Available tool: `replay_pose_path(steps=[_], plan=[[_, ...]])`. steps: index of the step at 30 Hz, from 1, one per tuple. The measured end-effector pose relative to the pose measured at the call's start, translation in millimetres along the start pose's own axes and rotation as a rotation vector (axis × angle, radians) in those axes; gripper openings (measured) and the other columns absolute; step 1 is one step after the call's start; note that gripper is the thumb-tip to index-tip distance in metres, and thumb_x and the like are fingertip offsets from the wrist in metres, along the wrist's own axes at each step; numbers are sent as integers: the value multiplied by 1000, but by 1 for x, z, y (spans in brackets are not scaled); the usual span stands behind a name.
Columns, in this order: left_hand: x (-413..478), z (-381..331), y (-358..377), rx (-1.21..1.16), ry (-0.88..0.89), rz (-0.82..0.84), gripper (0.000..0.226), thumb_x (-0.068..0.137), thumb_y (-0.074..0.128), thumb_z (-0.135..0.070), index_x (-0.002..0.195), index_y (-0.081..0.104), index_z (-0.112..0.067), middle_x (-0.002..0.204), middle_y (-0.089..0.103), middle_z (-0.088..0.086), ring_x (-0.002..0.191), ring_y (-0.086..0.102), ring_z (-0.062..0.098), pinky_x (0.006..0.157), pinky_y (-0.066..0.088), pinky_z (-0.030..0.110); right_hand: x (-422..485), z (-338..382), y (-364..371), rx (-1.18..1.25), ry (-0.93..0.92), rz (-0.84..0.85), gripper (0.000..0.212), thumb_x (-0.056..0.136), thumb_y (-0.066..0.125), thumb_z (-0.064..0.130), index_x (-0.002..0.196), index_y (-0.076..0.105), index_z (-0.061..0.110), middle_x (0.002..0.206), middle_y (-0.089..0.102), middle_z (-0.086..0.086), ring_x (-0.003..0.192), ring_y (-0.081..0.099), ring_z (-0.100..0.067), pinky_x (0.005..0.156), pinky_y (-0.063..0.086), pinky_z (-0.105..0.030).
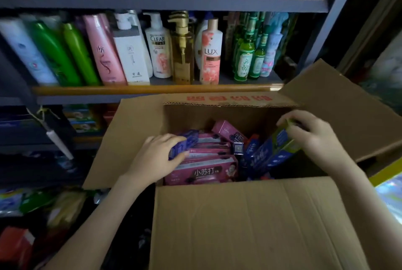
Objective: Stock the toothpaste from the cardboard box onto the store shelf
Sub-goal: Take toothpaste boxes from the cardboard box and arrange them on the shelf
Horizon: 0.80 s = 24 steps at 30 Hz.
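**First voice:** What do we meet first?

**Second voice:** We look down into an open brown cardboard box (239,221) with its flaps folded outward. It stands right in front of a grey metal store shelf with orange edge strips (134,90).

**First voice:** Where is the toothpaste?

**Second voice:** It is inside the box. A stack of long pink toothpaste cartons (208,168) lies flat along the left side. Several dark blue cartons (253,153) lean on end in the right half.

**First voice:** And the hands?

**Second voice:** Both are bare and both are holding something. The left hand (155,159) reaches in over the left wall. Its fingers and thumb curl round a purple-blue toothpaste carton (183,144), held over the pink stack. The right hand (314,136) is near the far right corner of the box. Its fingers wrap the upper end of a blue and green toothpaste carton (281,146). That carton is tilted, with its lower end down among the other blue ones.

**First voice:** What stands on the shelf?

**Second voice:** We see upright bottles on the level behind the box:
- a white pump bottle marked CLEAR (158,52)
- an amber pump bottle with a gold top (182,56)
- a pink flowered bottle marked LUX (210,56)
- a cluster of small green glass bottles (244,58)

On the dim level below, left of the box, we make out flat colourful packs (83,119). They may be more toothpaste.
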<state>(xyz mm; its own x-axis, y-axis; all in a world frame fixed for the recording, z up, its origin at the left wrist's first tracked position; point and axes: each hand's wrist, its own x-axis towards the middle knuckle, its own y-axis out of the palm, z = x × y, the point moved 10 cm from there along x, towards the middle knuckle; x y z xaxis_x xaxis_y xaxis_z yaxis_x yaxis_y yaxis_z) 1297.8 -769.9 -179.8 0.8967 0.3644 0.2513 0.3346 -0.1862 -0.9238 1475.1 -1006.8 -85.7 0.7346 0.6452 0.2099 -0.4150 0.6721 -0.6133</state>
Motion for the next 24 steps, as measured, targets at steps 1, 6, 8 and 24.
replay_pose_path(steps=[1,6,8,24], plan=[[1,-1,-4,-65,0,-37,59,89,36,-62,122,64,-22,117,64,-8,110,59,15,91,34,26,-4,9,-10,86,-24,-12,30,72,44,28,93,64,20,94,62,4,87,58,-11,72,46,-28],[-2,2,-6,-722,-321,9,49,84,35,-67,105,63,-33,103,68,-15,96,67,8,87,50,23,-9,35,3,555,-130,94,33,72,40,9,98,60,13,87,65,2,83,62,-15,66,49,-20],[-10,-4,9,-1134,-534,140,61,74,38,-72,113,56,-28,108,68,-3,82,71,14,77,56,30,-6,38,23,686,-124,107,33,72,39,7,98,59,12,87,64,-1,83,59,-17,67,47,-24],[-84,138,-66,-1291,-792,-425,43,101,43,-41,116,48,0,83,58,15,59,56,20,56,51,26,32,36,230,292,150,519,39,104,26,31,114,63,30,109,66,13,106,60,-7,86,45,-22]])
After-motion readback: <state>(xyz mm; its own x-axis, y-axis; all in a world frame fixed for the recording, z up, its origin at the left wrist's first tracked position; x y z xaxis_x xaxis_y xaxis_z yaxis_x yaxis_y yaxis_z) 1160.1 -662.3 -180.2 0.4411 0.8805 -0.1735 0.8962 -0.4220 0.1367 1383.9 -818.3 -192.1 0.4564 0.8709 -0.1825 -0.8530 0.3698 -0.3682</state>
